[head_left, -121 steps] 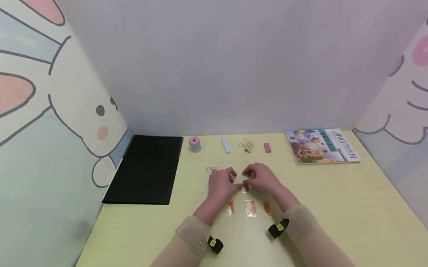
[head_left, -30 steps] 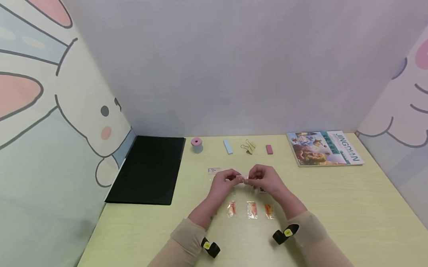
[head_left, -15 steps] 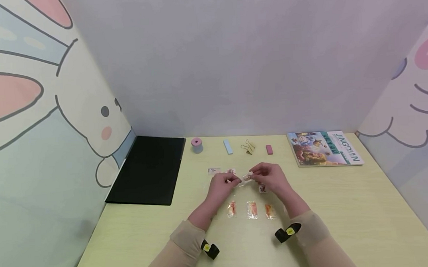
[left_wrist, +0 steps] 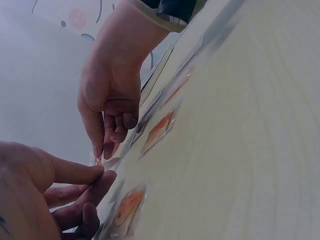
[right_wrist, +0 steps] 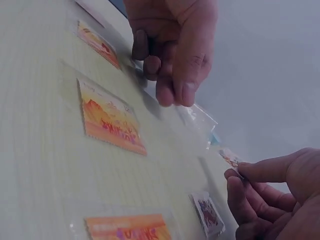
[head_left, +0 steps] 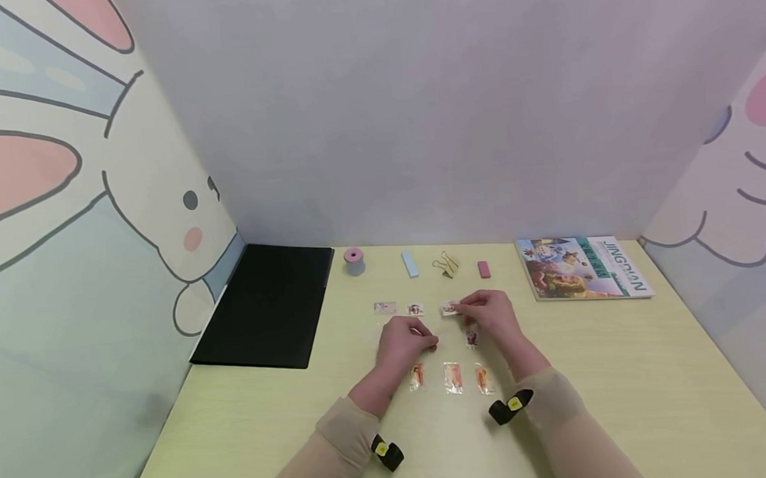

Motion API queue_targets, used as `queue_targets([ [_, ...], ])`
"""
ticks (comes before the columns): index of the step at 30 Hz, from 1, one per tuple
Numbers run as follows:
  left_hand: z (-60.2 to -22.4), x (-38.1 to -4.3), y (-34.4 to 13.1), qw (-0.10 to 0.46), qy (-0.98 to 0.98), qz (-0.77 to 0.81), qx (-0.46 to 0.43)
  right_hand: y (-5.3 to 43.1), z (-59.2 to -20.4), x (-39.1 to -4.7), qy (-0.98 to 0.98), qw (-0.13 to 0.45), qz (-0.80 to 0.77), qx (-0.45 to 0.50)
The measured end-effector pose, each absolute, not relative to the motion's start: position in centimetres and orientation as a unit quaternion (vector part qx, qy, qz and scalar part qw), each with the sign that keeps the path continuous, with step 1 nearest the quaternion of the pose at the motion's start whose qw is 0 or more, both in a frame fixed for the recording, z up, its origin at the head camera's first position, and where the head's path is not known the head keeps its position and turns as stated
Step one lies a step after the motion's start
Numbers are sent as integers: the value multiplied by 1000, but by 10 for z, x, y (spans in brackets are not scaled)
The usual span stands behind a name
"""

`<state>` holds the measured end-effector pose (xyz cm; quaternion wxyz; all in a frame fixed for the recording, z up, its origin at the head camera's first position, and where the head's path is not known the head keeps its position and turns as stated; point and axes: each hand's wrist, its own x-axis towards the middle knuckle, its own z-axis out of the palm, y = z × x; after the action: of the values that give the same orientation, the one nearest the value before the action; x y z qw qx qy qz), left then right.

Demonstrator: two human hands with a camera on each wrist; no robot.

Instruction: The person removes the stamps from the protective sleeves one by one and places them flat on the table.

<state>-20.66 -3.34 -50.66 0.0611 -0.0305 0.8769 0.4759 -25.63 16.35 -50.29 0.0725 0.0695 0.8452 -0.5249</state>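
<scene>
My right hand pinches a small postage stamp between thumb and fingers, just above the table. My left hand is nearer to me, thumb and forefinger tips together; a clear plastic sleeve shows right at its fingertips in the right wrist view. Below my right palm lies another sleeved stamp with a dark figure. Two more stamps lie beyond my left hand, a pale one and a white one. Closer to me, orange stamps in clear sleeves form a row, the middle one showing fully.
A black folder lies at the left. Along the back are a pink-and-grey spool, a light-blue strip, a gold binder clip and a pink eraser. A picture book sits back right, before the wall.
My hands were together at one sleeved stamp and have moved apart. The right hand has carried the stamp forward; the left has drawn back toward me, uncovering the white stamp.
</scene>
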Motion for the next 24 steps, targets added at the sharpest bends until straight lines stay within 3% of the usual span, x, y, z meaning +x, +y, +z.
queue_targets([
  [17,-502,-200,-14,-34,962,270,-18,146,-497,-261,938,95,-322,87],
  [24,-505,-201,-11,-47,971,232,-8,142,-496,-260,950,89,-287,83],
])
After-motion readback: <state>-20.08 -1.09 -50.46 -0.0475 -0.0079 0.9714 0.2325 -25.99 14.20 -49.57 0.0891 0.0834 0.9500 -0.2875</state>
